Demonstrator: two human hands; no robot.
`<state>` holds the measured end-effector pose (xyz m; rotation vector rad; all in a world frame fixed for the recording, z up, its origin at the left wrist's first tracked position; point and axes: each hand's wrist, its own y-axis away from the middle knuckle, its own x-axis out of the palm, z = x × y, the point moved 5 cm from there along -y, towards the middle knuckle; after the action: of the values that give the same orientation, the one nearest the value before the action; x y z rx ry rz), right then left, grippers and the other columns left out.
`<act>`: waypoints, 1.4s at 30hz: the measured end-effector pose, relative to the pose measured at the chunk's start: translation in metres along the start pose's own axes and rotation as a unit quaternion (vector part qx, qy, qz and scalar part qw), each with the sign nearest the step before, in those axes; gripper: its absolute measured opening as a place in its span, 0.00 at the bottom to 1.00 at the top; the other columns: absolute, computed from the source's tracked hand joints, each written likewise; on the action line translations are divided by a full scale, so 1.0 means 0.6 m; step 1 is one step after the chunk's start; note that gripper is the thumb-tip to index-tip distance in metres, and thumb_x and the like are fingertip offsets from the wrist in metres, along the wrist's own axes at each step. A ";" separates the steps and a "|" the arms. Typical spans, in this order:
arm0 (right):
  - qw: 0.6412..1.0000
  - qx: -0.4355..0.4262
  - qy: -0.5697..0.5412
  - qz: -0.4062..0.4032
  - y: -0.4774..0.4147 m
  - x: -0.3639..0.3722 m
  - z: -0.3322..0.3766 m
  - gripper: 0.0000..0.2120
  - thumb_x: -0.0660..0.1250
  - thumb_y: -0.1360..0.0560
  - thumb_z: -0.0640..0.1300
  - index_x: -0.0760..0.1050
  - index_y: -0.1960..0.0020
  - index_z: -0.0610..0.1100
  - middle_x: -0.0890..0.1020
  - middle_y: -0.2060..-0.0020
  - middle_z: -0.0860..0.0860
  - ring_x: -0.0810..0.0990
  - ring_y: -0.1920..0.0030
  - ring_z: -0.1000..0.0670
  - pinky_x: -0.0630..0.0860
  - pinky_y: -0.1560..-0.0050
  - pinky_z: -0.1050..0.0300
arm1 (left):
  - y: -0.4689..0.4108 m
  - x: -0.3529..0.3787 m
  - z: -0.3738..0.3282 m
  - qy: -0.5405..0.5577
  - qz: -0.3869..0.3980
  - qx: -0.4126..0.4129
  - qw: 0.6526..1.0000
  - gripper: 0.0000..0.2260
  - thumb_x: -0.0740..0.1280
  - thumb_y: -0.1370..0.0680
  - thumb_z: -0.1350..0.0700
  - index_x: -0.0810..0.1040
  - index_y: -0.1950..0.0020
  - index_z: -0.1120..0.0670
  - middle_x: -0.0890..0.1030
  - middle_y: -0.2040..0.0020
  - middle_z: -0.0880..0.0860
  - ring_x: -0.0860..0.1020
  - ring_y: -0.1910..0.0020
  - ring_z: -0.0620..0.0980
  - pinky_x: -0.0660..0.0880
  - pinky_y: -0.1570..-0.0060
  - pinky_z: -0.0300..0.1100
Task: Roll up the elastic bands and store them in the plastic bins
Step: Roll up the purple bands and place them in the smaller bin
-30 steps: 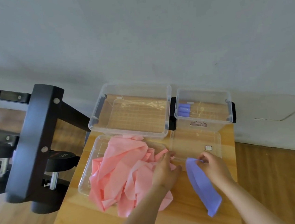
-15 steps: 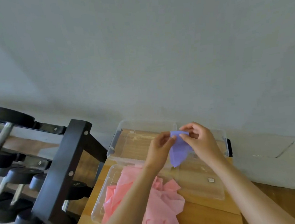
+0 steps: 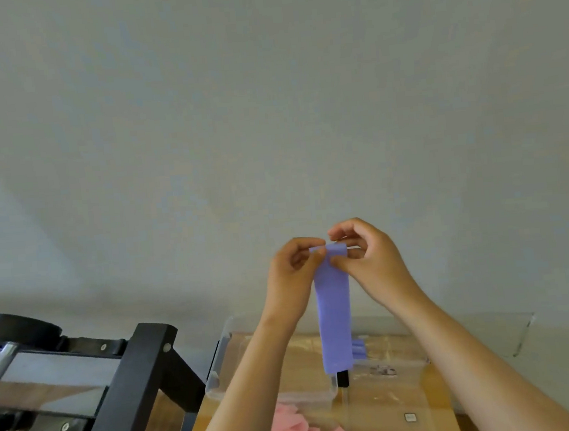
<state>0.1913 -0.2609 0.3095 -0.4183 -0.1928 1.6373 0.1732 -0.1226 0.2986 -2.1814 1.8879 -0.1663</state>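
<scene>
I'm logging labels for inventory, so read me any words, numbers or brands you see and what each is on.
Nothing is legible.
Sticker on the small clear bin: print too blurred to read.
Square label on the clear lid: too small to read.
Purple elastic band: no print visible.

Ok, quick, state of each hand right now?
Left hand: pinching the top edge of the purple band.
Right hand: pinching the same top edge; band hangs down.
</scene>
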 end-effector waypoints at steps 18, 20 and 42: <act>0.996 -0.038 -0.025 -0.074 0.004 -0.055 0.122 0.04 0.71 0.27 0.36 0.79 0.59 0.42 0.83 0.64 0.51 0.81 0.62 0.57 0.76 0.58 0.66 | 0.002 0.021 -0.119 0.047 0.087 0.069 0.993 0.06 0.64 0.20 0.61 0.77 0.45 0.62 0.85 0.48 0.55 0.82 0.45 0.53 0.77 0.41 0.51; 0.996 -0.036 -0.023 -0.075 0.005 -0.053 0.128 0.03 0.72 0.27 0.36 0.80 0.59 0.41 0.84 0.63 0.48 0.81 0.61 0.56 0.77 0.57 0.64 | -0.002 0.017 -0.124 0.040 0.069 0.075 0.994 0.06 0.63 0.19 0.62 0.78 0.49 0.63 0.85 0.50 0.56 0.82 0.47 0.54 0.76 0.41 0.56; 0.998 0.040 -0.030 -0.043 0.049 -0.038 0.088 0.12 0.64 0.21 0.42 0.80 0.61 0.42 0.84 0.61 0.50 0.83 0.55 0.51 0.79 0.52 0.59 | 0.007 -0.007 -0.146 0.106 0.010 0.035 0.994 0.08 0.68 0.23 0.53 0.78 0.56 0.57 0.78 0.59 0.54 0.75 0.56 0.51 0.74 0.50 0.55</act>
<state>0.1457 -0.2804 0.3507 -0.2949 -0.1874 1.5678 0.1469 -0.1288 0.3818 -2.1721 1.9786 -0.4714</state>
